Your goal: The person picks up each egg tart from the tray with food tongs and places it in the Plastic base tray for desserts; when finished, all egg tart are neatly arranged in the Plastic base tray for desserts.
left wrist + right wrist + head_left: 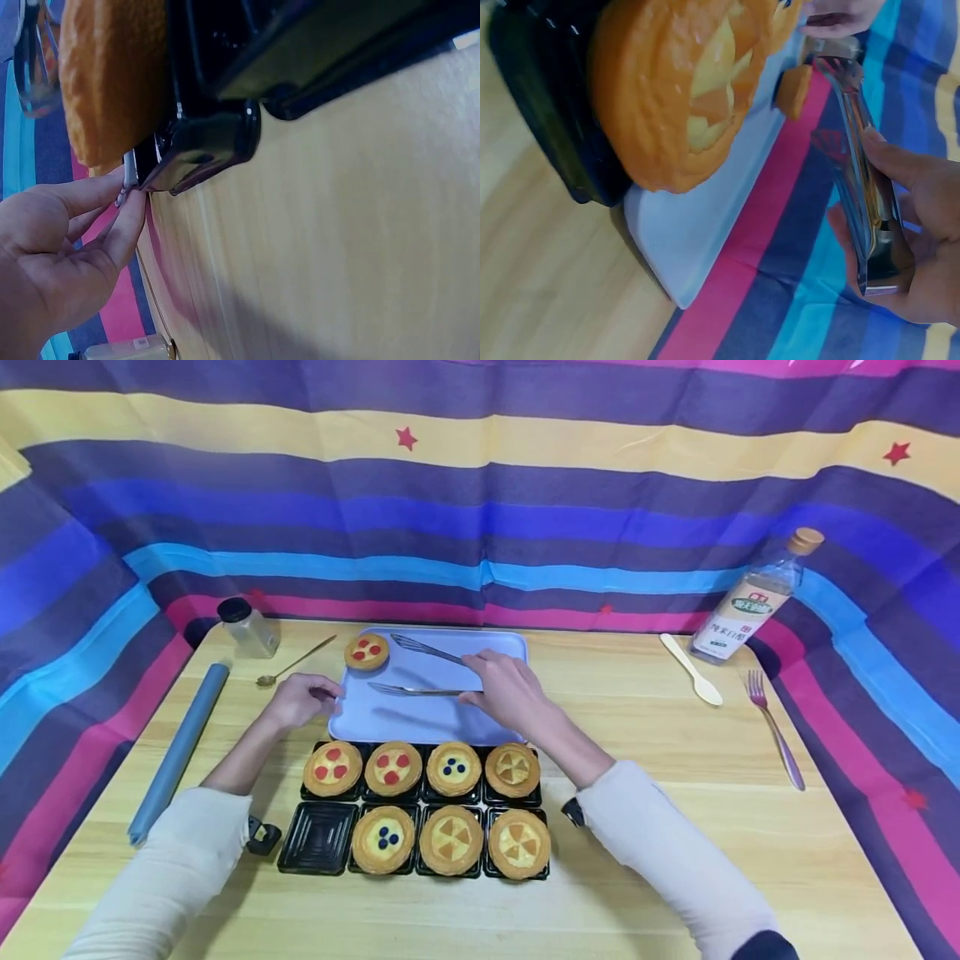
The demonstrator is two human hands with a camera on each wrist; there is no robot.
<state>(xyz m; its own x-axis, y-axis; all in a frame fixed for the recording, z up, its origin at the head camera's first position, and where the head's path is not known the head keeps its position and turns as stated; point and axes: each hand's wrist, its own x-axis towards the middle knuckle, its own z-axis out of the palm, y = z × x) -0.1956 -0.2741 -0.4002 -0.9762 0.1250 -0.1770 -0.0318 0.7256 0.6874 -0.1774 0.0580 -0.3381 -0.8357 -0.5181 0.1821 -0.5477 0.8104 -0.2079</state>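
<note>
A light blue tray (435,718) lies mid-table with one red-dotted tart (366,652) at its far left corner. My right hand (474,683) holds metal tongs (416,668) over the tray, their tips spread; the right wrist view shows the tongs (859,172) gripped in my right hand (900,225). My left hand (328,693) pinches the tray's left edge, as my left hand (124,199) also shows in the wrist view. In front stands a black compartment tray (318,837) with several tarts; its near left cell is empty.
On the wooden table: a black-lidded jar (247,627) and a gold spoon (296,660) at the far left, a blue-grey roll (180,747) along the left side. A wooden spoon (692,668), a fork (772,727) and a vinegar bottle (750,602) sit right. Striped cloth walls surround.
</note>
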